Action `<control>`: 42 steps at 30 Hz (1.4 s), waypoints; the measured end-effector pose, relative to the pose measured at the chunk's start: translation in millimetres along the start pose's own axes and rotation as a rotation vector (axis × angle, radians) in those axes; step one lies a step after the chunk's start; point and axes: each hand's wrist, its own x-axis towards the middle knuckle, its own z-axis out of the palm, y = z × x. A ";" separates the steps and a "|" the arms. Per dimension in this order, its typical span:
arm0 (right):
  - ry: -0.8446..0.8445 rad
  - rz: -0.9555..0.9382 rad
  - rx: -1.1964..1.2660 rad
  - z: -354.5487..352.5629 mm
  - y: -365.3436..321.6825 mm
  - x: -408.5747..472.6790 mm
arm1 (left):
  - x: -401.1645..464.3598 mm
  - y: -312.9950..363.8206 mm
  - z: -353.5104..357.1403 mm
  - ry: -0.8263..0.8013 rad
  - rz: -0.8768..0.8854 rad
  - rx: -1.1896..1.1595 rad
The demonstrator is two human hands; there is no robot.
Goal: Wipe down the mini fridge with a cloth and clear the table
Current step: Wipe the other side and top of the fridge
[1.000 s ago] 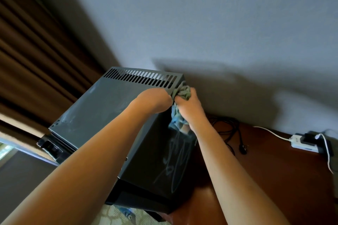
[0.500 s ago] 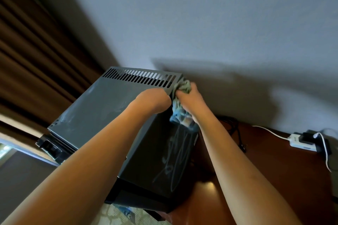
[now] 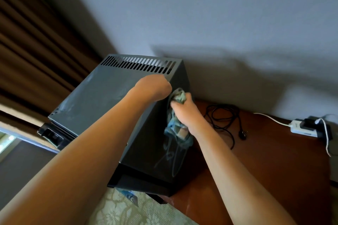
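A dark grey mini fridge (image 3: 102, 97) stands on the brown wooden table (image 3: 265, 160), with vent slots along the back of its top. My right hand (image 3: 184, 113) is closed on a crumpled blue-green cloth (image 3: 175, 129) and presses it against the fridge's right side panel, below the top edge. Wet streaks run down that panel. My left hand (image 3: 155, 87) is curled over the top right edge of the fridge, near the vents; its fingers are hidden over the edge.
A coiled black cable with a plug (image 3: 226, 122) lies on the table right of the fridge. A white power strip (image 3: 300, 128) with a white cord sits by the wall at right. Brown curtains (image 3: 33, 51) hang at left. A patterned carpet (image 3: 131, 210) shows below.
My right hand with the cloth has slid down the fridge's right side from the top back corner. The left hand has stayed on the top edge.
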 end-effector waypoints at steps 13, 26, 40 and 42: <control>-0.080 0.133 -0.029 25.4 34.2 -27.5 | -16.3 -2.9 9.9 0.092 0.015 0.011; -0.084 0.232 0.073 32.7 55.7 -28.7 | -55.5 4.0 32.9 0.394 0.202 -0.027; -0.137 0.240 0.039 49.3 74.6 -47.8 | -84.7 23.2 63.9 -0.011 0.057 -0.270; -0.182 0.179 -0.049 49.9 64.1 -54.9 | -83.0 27.8 56.6 -0.059 0.061 -0.292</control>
